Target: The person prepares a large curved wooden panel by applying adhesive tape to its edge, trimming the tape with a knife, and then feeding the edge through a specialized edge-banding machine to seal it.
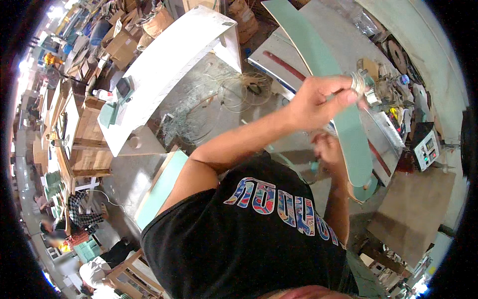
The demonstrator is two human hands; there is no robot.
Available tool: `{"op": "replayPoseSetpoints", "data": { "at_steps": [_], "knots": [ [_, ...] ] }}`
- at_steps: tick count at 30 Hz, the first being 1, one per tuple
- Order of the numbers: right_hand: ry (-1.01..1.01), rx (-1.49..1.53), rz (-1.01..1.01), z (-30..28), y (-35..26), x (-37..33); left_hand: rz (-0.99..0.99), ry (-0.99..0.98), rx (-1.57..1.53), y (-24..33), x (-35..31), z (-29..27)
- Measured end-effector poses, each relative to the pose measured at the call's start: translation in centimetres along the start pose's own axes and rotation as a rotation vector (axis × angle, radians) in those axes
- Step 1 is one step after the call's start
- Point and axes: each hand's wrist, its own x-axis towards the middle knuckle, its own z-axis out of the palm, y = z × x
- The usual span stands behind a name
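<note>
My left hand [318,102] reaches across above a long green board [354,144] with a rounded near end and a pale edge. Its thumb and fingers close on a whitish, see-through ring that looks like a roll of clear tape [357,85]. Lower down, at the board's left edge, is my right hand [328,149], slightly blurred. Its fingers are curled; whatever may be between them cannot be made out. Beneath the board's near end a second rounded green piece [367,189] pokes out. The board lies over a grey machine table [274,67] with a dark red strip.
On the left stands a long white-topped bench [174,55] with a dark device [124,87] on it. Tangled clear strips [184,122] litter the floor. A control box [427,149] and a brown panel [413,209] are at the right. People work at the lower left.
</note>
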Motion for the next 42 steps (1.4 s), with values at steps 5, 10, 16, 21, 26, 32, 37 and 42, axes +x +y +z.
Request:
{"op": "replayPoseSetpoints", "data": {
  "at_steps": [5, 10, 16, 21, 26, 32, 37, 42],
  "knots": [
    [-0.018, -0.114, 0.027, -2.0, -5.3, -3.0, 0.015, -0.569, 0.658, -7.5, -2.7, -7.3],
    [0.492, 0.067, -0.073, -7.0, -1.2, -2.3, -0.87, -0.545, -0.13, -4.6, -6.4, -7.9],
    [0.091, -0.269, 0.134, 0.0, 1.4, -1.7, -0.432, -0.026, -0.399, -2.2, -3.8, 0.0],
    [0.018, -0.454, 0.064, 0.9, -6.8, -3.2, -0.159, -0.649, 0.639, -9.0, -4.5, -4.7],
    [0.277, -0.344, -0.129, -3.9, -1.6, -2.7, -0.773, -0.63, -0.192, -5.4, -6.2, -4.6],
    [0.131, -0.257, -0.108, -0.9, -0.8, -1.6, -0.482, -0.522, 0.377, -0.8, -3.0, -2.0],
    [-0.184, -0.223, 0.114, -6.4, -5.3, -4.3, -0.676, -0.658, 0.856, -0.7, -3.2, -5.6],
    [-0.119, 0.435, -0.055, -8.6, -6.1, -5.4, -0.768, -0.712, 0.227, -0.8, -6.1, -6.4]
  ]
}}
